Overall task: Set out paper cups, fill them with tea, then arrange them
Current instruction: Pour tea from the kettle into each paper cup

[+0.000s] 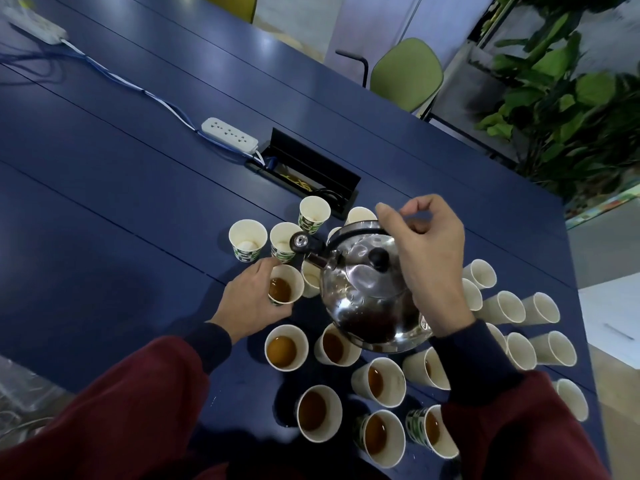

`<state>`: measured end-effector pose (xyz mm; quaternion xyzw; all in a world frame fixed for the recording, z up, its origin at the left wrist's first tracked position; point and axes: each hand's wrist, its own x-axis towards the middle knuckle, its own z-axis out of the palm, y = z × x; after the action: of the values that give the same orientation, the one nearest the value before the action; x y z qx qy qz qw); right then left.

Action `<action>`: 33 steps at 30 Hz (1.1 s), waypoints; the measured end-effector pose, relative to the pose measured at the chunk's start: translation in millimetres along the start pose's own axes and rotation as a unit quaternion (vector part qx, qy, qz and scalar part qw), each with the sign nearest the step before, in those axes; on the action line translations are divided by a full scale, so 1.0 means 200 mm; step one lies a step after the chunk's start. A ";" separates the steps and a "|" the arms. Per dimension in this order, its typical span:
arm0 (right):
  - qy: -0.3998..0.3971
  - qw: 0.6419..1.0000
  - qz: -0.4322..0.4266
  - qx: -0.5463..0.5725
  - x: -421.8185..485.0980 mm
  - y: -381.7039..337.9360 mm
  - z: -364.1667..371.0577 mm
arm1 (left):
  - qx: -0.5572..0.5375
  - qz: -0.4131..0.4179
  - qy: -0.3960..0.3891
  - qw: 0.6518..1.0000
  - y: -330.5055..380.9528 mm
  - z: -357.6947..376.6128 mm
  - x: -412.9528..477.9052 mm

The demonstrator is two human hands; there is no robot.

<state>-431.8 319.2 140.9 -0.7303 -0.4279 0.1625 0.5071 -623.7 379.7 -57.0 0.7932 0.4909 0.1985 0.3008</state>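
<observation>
A steel kettle [367,289] hangs above the blue table [138,209], its spout pointing left. My right hand [426,258] grips its black handle from above. My left hand [252,299] holds a paper cup with tea [285,285] just left of the spout. Several more cups filled with tea [285,348] stand in front of me. Empty cups [248,240] stand beyond the kettle, and several empty cups [502,306] stand to the right.
A white power strip [229,135] with its cable lies further back on the table, beside an open black cable box [304,171]. The table's right edge runs close to the empty cups. A green chair [405,74] and plants [568,98] stand beyond.
</observation>
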 end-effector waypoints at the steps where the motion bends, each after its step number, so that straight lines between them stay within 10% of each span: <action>1: 0.012 1.000 0.008 0.017 0.01 0.00 -0.01 | -0.003 -0.004 -0.005 1.000 -0.01 0.00 0.00; 33: 0.000 0.978 -0.050 -0.204 0.13 0.09 -0.01 | 0.065 0.068 -0.104 0.990 0.21 0.11 0.31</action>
<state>-407.8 335.9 131.7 -0.7960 -0.4881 0.0468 0.3549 -555.2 415.3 -44.2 0.8589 0.4136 0.1031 0.2840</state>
